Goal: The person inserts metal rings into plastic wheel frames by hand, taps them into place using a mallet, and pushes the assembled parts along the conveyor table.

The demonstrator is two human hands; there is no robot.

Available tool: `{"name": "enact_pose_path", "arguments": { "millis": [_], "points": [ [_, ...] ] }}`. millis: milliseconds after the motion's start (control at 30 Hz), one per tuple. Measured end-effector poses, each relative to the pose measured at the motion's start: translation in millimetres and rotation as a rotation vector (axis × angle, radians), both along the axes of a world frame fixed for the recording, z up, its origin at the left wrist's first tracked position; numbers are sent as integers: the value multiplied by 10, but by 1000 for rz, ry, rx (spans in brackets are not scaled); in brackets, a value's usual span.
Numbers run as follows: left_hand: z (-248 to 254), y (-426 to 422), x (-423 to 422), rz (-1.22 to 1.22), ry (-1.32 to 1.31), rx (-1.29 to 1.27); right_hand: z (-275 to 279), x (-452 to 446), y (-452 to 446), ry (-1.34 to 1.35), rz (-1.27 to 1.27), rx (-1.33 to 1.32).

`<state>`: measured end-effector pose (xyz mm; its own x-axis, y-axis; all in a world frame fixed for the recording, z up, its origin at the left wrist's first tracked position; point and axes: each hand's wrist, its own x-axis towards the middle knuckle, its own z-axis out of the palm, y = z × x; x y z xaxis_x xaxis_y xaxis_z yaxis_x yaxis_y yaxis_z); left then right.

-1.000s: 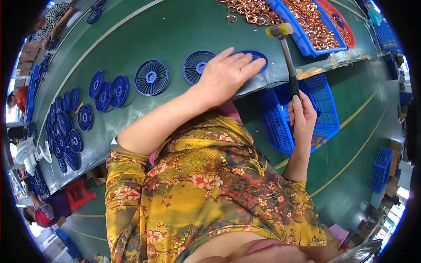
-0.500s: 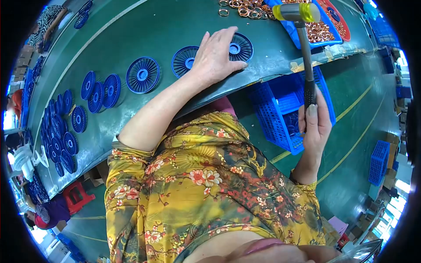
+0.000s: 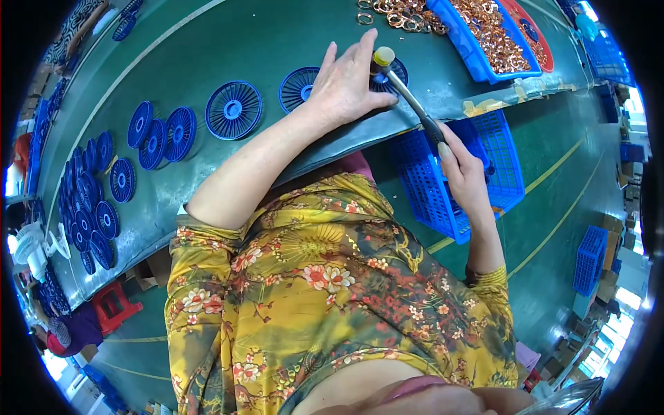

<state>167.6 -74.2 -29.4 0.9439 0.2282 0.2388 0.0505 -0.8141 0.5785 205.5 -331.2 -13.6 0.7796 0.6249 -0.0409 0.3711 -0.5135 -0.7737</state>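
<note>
Gleaming silver-shafted hammer (image 3: 412, 101), yellow-faced, black-gripped

From my feed: hammer (image 3: 413, 102), metal-shafted, dark-gripped, tilted, yellow-tipped head over blue spoked wheel (image 3: 400, 69). Wheel flat on green tabletop (image 3: 290, 41), partly hidden; contact unclear.

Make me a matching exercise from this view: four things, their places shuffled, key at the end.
Things
1. Steel-shafted hammer with yellow face and black grip
2. Small copper-coloured metal rings
3. Round, spoked blue plastic discs
4. Low red plastic stool

Places
a. Heaped in and beside a blue plastic tray
b. On the floor, lower left of the picture
c. In the right hand
d. Spread along the green tabletop, crowded towards picture left

Pairs: 1-c, 2-a, 3-d, 4-b
</note>
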Motion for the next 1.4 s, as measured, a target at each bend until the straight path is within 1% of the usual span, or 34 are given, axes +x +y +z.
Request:
{"name": "enact_pose_path", "arguments": {
  "millis": [67, 100, 133, 167, 233, 267, 300, 367, 433, 500, 567, 600, 667, 733, 800, 833, 933, 1000, 1133, 1167, 1267, 1300, 1333, 1367, 1400],
  "points": [
    [26, 126, -64, -17, -73, 104, 26, 46, -1, -11, -16, 13],
    [73, 175, -171, -23, -95, 151, 29, 55, -10, 108, -39, 77],
    [120, 238, -282, -32, -119, 200, 42, 49, -24, 117, -50, 111],
    [154, 314, -402, -32, -84, 224, 70, 32, -47, 124, -60, 146],
    [213, 443, -612, -32, -12, 200, 212, -48, -42, 165, -86, 212],
    [216, 483, -687, -33, 28, 187, 287, -105, -24, 174, -70, 246],
    [170, 511, -728, -22, -1, 202, 351, -160, -5, 183, -53, 280],
    [128, 547, -761, -24, 46, 122, 440, -231, 3, 206, 7, 326],
    [107, 574, -759, -24, 65, 73, 341, -268, 83, 152, 78, 284],
    [79, 588, -757, -24, 63, 47, 189, -302, 188, 148, 136, 122],
    [56, 607, -765, -5, 103, 20, 11, -263, 207, 63, 177, -2],
    [49, 629, -756, 8, 119, 9, 79, -255, 225, 115, 154, -18],
    [-7, 652, -762, 7, 75, -6, 244, -304, 256, 76, 116, 88],
    [-27, 653, -766, 3, 72, -22, 234, -295, 280, 9, 154, 92],
    [2, 649, -771, 6, 98, -40, 40, -233, 450, -267, 311, 97],
    [23, 658, -799, -6, 87, 25, -15, -215, 506, -29, 351, -30],
    [113, 807, -975, 22, 28, 205, 71, -179, 522, -189, 390, -23],
    [173, 962, -1226, 65, -12, 286, 23, -133, 495, -125, 339, 9],
    [178, 1143, -1584, 139, 105, 176, 85, -117, 508, 9, 211, 13],
    [163, 1139, -1614, 124, 96, 124, 174, -148, 540, 68, 178, 31],
    [145, 1076, -1600, 119, 82, 31, 292, -255, 635, 147, 214, 182],
    [119, 1084, -1599, 131, 76, 33, 257, -308, 693, 126, 256, 209],
    [108, 1099, -1598, 142, 81, 26, 197, -338, 779, 71, 306, 193],
    [99, 1110, -1596, 152, 86, 19, 141, -373, 878, 16, 364, 125],
    [91, 1121, -1602, 161, 90, 12, 112, -413, 967, 52, 411, -13]
  ]
}}
